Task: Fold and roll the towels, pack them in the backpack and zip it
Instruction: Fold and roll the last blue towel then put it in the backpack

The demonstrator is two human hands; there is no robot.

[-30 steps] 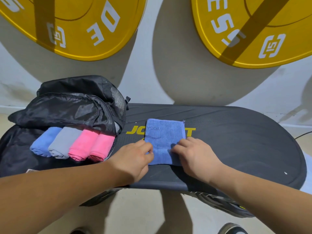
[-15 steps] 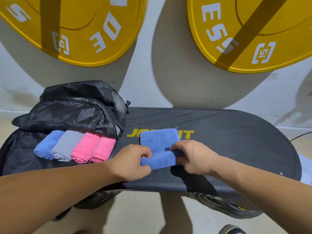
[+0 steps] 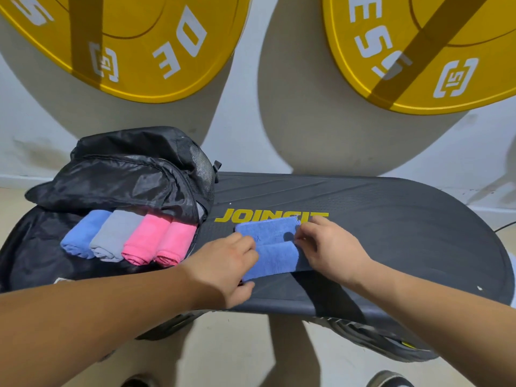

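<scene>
A blue towel (image 3: 275, 255) lies on the black board (image 3: 391, 233), its near part rolled up and its far part still flat. My left hand (image 3: 226, 270) grips the roll's left end, and my right hand (image 3: 332, 252) grips its right end. At the left, the black backpack (image 3: 125, 177) lies open. Inside it sit several rolled towels side by side: a blue one (image 3: 83, 237), a grey one (image 3: 116, 237) and two pink ones (image 3: 148, 238) (image 3: 176, 243).
The board carries yellow JOINFIT lettering (image 3: 243, 215) just beyond the towel. Two big yellow weight plates (image 3: 139, 51) (image 3: 435, 51) lean against the white wall behind. Shoes (image 3: 389, 379) and pale floor show below the board's near edge.
The flat folded blue towel has been rolled from its near edge away from me; both hands moved forward with the growing roll.
</scene>
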